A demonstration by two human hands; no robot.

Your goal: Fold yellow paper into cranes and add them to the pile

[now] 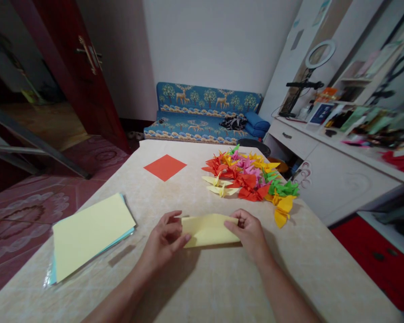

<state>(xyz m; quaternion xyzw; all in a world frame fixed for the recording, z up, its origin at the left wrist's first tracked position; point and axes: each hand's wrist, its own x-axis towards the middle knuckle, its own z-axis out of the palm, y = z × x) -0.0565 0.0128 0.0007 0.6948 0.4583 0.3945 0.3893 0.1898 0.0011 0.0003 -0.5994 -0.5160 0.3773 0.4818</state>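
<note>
While both hands held it over the middle of the tabletop, toward the near edge, the pale yellow sheet appeared folded lengthwise into a low, wide band. Left hand: half open, with the fingers bent at the band's left end and the thumb laid over its lower left corner; firmness of grip could not be determined. Right hand: closed in a pinch at the right end, thumb in front and fingers behind.

Handling: the sheet was judged light, thin and fairly soft, prone to unintended creases and to tearing under a hard pull. The suitable grip points were the two short ends and the corners, with light fingertip pressure; a squeeze at the middle risked buckling.

Surroundings: a group of folded paper birds occupied the far right corner and ran along the right edge. Its nearest piece, an orange bird, lay beyond the right hand and presented a crushing hazard for wide movement that way. A red paper square lay flat near the far left corner. At the left edge, a stack of paper, yellow over blue, rested on a clear plastic sleeve and limited room for the left forearm.
</note>
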